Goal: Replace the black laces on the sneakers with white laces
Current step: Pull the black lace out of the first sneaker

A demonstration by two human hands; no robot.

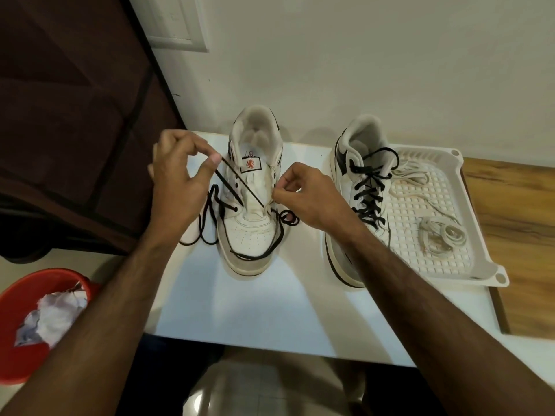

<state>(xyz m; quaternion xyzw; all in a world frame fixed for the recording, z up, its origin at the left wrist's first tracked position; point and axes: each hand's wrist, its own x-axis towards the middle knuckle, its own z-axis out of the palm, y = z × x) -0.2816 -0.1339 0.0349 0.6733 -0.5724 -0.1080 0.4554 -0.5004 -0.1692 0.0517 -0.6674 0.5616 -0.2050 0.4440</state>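
Observation:
Two white sneakers stand on a white table [270, 310], toes toward me. The left sneaker [255, 223] has its black lace [255, 257] mostly pulled out, with loose loops lying around the toe and to its left. My left hand [177, 181] pinches a taut stretch of that lace above the tongue. My right hand [303, 196] pinches the lace at the sneaker's right eyelets. The right sneaker [357, 181] is still fully laced in black. White laces [441, 232] lie coiled in a white plastic tray [480, 259] on the right.
A red bucket [27, 298] with crumpled paper sits on the floor at lower left. A dark wooden door fills the left side, and a white wall stands behind the table. A wooden surface [516, 211] extends right of the tray.

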